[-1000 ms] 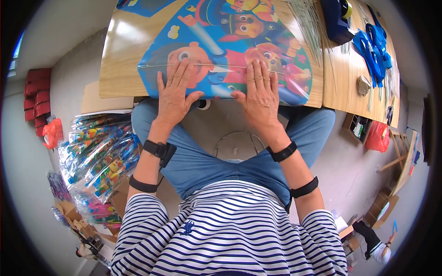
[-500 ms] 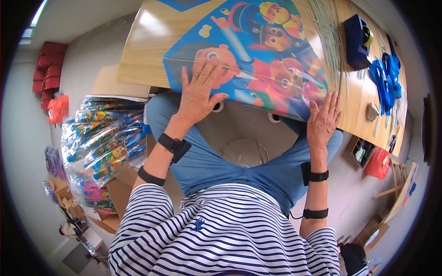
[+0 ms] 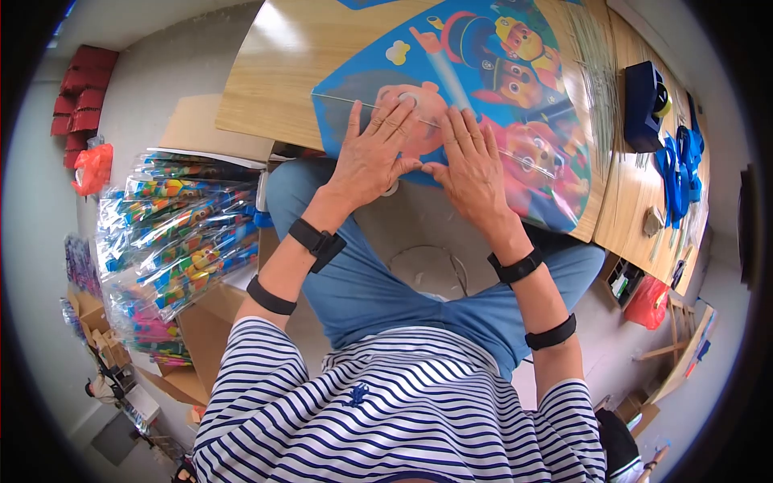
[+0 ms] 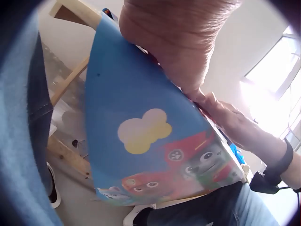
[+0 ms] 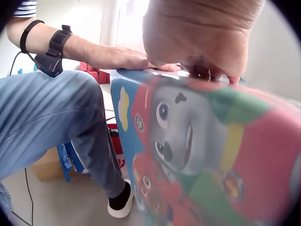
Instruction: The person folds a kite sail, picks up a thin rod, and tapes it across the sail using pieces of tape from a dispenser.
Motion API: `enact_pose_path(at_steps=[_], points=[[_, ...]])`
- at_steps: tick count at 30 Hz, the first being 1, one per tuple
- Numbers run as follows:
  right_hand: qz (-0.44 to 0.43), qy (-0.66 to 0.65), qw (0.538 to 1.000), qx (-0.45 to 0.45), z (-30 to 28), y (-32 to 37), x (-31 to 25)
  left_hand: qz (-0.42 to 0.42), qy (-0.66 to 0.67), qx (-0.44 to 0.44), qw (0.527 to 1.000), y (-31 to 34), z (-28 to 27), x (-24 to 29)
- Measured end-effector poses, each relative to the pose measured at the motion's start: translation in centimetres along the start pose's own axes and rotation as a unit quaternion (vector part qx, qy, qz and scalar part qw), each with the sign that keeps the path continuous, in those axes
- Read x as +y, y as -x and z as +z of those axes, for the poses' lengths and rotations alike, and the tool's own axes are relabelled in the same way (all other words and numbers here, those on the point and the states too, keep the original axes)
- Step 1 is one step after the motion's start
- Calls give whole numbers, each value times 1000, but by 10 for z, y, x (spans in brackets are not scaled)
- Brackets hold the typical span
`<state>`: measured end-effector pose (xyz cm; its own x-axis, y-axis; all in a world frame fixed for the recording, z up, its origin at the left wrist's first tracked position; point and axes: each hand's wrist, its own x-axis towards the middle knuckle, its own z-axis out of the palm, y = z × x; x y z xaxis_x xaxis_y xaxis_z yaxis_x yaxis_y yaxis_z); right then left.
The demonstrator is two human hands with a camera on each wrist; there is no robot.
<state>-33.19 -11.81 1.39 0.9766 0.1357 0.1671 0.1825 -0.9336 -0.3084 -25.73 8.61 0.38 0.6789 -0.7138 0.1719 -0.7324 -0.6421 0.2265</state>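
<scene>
A glossy cartoon-printed sheet (image 3: 523, 88), mostly blue with dogs and a boy's face on it, lies at the table's near edge. A thin pale rod (image 3: 334, 98) runs across it. My left hand (image 3: 370, 161) rests with fingers extended over the rod, on the boy's face. Beside it, my right hand (image 3: 473, 173) lies with straight fingers on the sheet, the two thumbs nearly meeting. The hanging part of the sheet (image 4: 127, 84) drops below the table edge in the left wrist view. In the right wrist view its printed dog face (image 5: 178, 122) hangs under my hand.
Several thin rods (image 3: 590, 64) lie to the right on the table (image 3: 274, 72). Beyond are a dark blue tape dispenser (image 3: 642, 109), blue straps (image 3: 680, 173) and a small lump (image 3: 653, 221). Clear-wrapped printed packs (image 3: 181, 241) are piled at my left.
My right hand went out to the sheet's right corner, then came back beside the left hand. The left hand stays on the boy's face. The head view has shifted left.
</scene>
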Motion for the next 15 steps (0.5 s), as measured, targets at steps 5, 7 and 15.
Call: enact_pose_path(at_steps=[5, 7, 15], points=[[3, -1, 1000, -15, 8, 10, 8, 14, -23, -30, 999, 6, -10, -28], [4, -3, 1000, -19, 7, 10, 8, -10, -22, -20, 1000, 15, -12, -51], [-2, 1, 1000, -13, 7, 10, 8, -87, -84, 0, 993, 40, -40, -105]])
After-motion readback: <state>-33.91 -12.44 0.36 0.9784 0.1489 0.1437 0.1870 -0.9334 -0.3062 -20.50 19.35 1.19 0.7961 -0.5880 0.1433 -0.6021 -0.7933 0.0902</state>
